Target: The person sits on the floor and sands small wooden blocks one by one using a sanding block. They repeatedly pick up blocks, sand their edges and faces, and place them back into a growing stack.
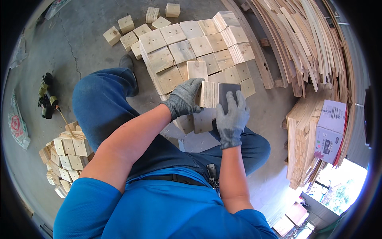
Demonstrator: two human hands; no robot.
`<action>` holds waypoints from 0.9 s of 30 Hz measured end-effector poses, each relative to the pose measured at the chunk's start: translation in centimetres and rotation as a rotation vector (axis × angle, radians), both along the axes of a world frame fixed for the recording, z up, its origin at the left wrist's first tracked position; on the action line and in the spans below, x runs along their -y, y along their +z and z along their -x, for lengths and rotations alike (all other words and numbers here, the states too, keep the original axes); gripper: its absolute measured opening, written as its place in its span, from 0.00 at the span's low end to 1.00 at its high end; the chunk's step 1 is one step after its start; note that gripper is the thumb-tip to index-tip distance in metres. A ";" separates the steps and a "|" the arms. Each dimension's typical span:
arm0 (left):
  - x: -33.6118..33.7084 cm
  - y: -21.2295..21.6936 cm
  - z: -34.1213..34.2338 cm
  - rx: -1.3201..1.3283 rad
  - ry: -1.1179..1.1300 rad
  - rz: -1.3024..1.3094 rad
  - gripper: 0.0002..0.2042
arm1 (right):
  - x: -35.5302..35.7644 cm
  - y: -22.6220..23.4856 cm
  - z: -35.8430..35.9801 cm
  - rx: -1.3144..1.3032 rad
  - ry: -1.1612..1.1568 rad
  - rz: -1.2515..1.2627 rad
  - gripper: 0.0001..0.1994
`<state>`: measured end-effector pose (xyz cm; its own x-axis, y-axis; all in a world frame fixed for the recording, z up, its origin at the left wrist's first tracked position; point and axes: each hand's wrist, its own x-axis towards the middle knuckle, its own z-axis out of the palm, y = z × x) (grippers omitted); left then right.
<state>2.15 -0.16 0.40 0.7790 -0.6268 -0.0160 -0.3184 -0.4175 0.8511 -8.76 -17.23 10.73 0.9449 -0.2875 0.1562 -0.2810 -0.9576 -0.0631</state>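
Observation:
My left hand (184, 97), in a grey knit glove, grips a layered plywood block (209, 95) by its left side. Against the block's right end lies a dark grey rectangular pad (227, 92), with the gloved fingers of my right hand (233, 117) laid over it. Whether the pad is loose or fixed to the block, I cannot tell. Both hands are above the near edge of a large stack of wooden blocks (181, 51), most with a small hole in the top face. Below my hands, more blocks (203, 120) stand between my knees.
Several loose blocks (126, 24) lie beyond the stack at left. Another block pile (71, 146) stands beside my left leg, near a dark green-and-black tool (48, 95). Long wood strips (294, 40) line the right side, with a printed carton (331, 127) nearer me.

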 end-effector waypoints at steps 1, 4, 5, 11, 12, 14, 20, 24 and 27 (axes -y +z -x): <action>-0.1 0.1 0.0 -0.010 -0.003 -0.005 0.50 | 0.1 -0.3 1.1 0.006 0.007 -0.008 0.28; 0.0 0.1 0.1 -0.020 0.004 0.013 0.49 | 0.1 -0.4 1.5 0.020 0.018 -0.014 0.28; 0.0 0.1 0.2 -0.022 0.004 0.009 0.49 | 0.1 -0.4 1.3 0.023 0.021 -0.012 0.28; 0.0 -1.0 0.0 0.042 0.012 0.030 0.50 | -0.2 0.5 -5.1 -0.070 -0.036 0.087 0.26; 0.0 -1.0 0.0 0.042 0.016 0.034 0.51 | 0.0 0.7 -6.3 -0.090 -0.032 0.081 0.25; 0.2 -0.7 0.1 0.040 0.009 0.039 0.52 | 0.4 1.0 -8.5 -0.128 -0.026 0.075 0.25; 0.0 0.1 0.0 0.009 0.003 0.006 0.53 | 1.0 0.3 -8.8 -0.112 -0.011 0.073 0.27; -0.2 0.1 0.0 0.009 -0.004 -0.013 0.52 | 0.5 0.1 -5.1 -0.062 -0.011 0.070 0.28; 0.0 0.3 -0.1 0.013 -0.012 -0.014 0.51 | 0.4 0.5 -1.5 -0.062 -0.023 0.006 0.28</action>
<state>2.20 -0.16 0.70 0.7714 -0.6361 -0.0153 -0.3343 -0.4256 0.8409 -7.28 -17.63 11.24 0.9460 -0.3084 0.0993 -0.3060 -0.9512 -0.0394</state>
